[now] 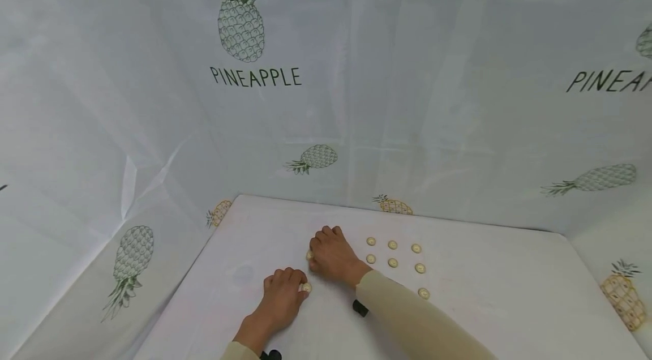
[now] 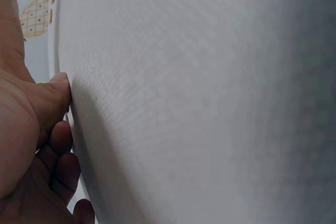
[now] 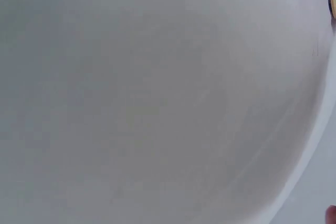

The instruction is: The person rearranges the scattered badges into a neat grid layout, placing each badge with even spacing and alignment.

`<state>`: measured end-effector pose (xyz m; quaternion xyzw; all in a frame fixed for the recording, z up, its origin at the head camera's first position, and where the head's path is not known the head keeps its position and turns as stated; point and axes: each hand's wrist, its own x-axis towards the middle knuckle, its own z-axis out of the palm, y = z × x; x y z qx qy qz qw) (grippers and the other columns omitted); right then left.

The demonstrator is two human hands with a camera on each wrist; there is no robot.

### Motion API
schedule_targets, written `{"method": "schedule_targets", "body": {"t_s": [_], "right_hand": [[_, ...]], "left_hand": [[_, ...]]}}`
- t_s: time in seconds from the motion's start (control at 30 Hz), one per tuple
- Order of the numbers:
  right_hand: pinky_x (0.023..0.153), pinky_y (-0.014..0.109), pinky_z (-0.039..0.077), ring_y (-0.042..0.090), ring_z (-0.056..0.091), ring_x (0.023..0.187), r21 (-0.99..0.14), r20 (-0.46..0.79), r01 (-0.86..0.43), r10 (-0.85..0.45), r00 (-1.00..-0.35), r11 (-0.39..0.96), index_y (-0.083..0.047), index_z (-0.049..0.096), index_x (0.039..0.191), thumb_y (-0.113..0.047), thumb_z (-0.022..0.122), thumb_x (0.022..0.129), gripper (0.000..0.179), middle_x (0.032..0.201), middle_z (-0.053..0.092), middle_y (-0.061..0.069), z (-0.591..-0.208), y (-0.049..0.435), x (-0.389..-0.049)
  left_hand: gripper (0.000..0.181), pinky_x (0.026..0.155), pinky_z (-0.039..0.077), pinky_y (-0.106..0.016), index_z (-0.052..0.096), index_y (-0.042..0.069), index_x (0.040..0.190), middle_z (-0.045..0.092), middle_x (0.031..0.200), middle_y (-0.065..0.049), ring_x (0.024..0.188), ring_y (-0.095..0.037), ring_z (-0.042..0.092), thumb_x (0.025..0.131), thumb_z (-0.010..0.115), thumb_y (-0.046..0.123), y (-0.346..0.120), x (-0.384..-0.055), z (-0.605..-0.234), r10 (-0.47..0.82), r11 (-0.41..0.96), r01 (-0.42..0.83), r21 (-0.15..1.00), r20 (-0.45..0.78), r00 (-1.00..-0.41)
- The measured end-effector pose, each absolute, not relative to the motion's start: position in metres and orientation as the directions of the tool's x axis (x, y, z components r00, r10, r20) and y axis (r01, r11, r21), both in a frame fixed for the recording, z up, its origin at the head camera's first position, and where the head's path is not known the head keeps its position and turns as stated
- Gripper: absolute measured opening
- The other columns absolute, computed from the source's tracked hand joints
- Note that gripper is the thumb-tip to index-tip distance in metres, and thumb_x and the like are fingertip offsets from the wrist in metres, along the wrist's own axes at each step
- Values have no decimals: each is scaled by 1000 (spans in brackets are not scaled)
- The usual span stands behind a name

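Several small round cream discs with a darker mark in the middle lie on the white table (image 1: 489, 286). My left hand (image 1: 281, 299) is low over the tabletop, its thumb and forefinger pinching one disc (image 1: 307, 287). In the left wrist view the left thumb (image 2: 55, 95) and curled fingers meet the table surface, and the disc is hidden there. Farther forward, my right hand (image 1: 332, 255) is bent down over another disc (image 1: 309, 255), gripping it with the fingertips; part of that disc shows at the hand's left side. Only a fingertip (image 3: 331, 214) shows in the right wrist view.
Right of the right hand, discs stand in two short rows, including a back one (image 1: 393, 244) and a front one (image 1: 393, 262). A single disc (image 1: 424, 293) lies nearer, beside the right sleeve (image 1: 407, 315). White pineapple-printed sheeting (image 1: 407, 94) rises behind the table.
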<state>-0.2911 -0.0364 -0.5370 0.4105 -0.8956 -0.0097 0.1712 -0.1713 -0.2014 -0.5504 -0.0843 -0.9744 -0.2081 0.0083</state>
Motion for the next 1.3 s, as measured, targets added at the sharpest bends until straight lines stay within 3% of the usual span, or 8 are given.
{"method": "schedule_targets", "body": {"t_s": [0.2,0.5,1.13,1.3], "right_hand": [[88,36,44,17,51,93,270,341,-739,-779,-526,618,-18,65,94,-41,65,97,23,94,62,-5,-532,-19,-289],[87,37,45,18,53,91,288,428,-736,-770,-474,613,-17,64,91,-40,69,92,23,91,62,-4,-527,12,-285],[86,38,43,19,52,90,177,459,-727,-709,-535,663,-16,64,90,-30,76,86,19,90,60,-3,-521,86,-271],[87,39,42,19,53,93,101,443,-709,-670,-596,698,-17,66,94,-31,77,88,18,93,62,-4,-523,109,-266]], "left_hand": [[18,98,39,-62,63,18,110,62,114,-1,108,-25,52,99,75,24,-200,-172,-550,146,902,147,407,33,-989],[22,98,39,-62,62,17,113,61,112,0,107,-25,52,98,76,25,-198,-173,-551,140,908,137,395,22,-990],[23,97,39,-64,62,14,112,60,106,-1,104,-27,53,96,78,21,-198,-172,-555,125,910,142,390,69,-990],[22,99,38,-64,63,15,112,60,106,-1,105,-26,53,96,77,21,-196,-174,-552,116,915,118,387,29,-993]]}}
